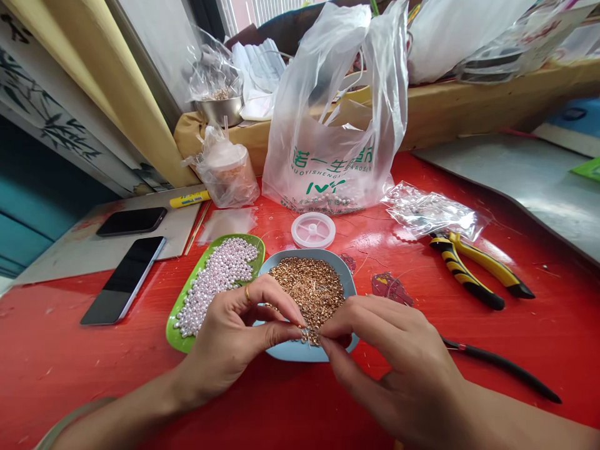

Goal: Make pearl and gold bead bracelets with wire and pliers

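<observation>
My left hand [239, 334] and my right hand [389, 350] meet over the near rim of a blue dish [300, 353] heaped with small gold beads [309, 284]. Both hands pinch a tiny silvery metal piece [307, 334] between thumb and fingertips; what it is exactly I cannot make out. A gold ring sits on my left hand. Just left of the blue dish lies a green tray [175, 334] full of pale pearl beads [218, 275].
Yellow-handled pliers [473, 272] and a black-handled tool [506, 369] lie right on the red table [94, 375]. A thread spool [313, 230], bead bags [431, 212], a large plastic bag [328, 125] and a wrapped cup [225, 172] stand behind. Two phones [124, 278] lie left.
</observation>
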`<state>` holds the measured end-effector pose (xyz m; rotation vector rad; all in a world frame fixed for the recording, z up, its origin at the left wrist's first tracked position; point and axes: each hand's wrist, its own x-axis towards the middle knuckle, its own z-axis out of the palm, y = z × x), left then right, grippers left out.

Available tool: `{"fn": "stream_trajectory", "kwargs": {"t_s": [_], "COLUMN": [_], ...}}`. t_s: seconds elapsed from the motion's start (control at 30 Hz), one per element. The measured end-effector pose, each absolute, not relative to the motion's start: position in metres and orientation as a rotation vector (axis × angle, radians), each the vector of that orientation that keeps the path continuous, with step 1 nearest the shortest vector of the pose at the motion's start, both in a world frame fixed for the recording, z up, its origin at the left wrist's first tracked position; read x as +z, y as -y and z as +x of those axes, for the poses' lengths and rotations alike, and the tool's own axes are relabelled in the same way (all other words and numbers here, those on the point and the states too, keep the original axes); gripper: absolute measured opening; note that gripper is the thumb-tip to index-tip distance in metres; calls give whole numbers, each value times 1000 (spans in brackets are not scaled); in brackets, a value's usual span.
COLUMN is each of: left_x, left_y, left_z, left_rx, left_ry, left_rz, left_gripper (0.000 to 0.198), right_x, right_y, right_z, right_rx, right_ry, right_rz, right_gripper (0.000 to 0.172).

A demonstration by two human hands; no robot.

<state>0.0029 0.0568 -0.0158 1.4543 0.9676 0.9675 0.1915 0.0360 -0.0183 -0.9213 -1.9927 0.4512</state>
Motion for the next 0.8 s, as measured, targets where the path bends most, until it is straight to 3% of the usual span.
{"fn": "stream_trajectory", "kwargs": {"t_s": [0.47, 0.8], "left_x": [-18, -16], "left_y": [-56, -54], "left_z": [3, 2], "left_rx": [995, 1088], "left_ry": [-959, -905], "left_rz": [1526, 1900], "left_gripper": [11, 14], "right_x": [-19, -21], "right_y": [-36, -35], "right_z": [190, 190], "right_rx": [437, 449], "right_ry": [2001, 2001], "right_rz": [-923, -937], "right_gripper": [13, 14]}}
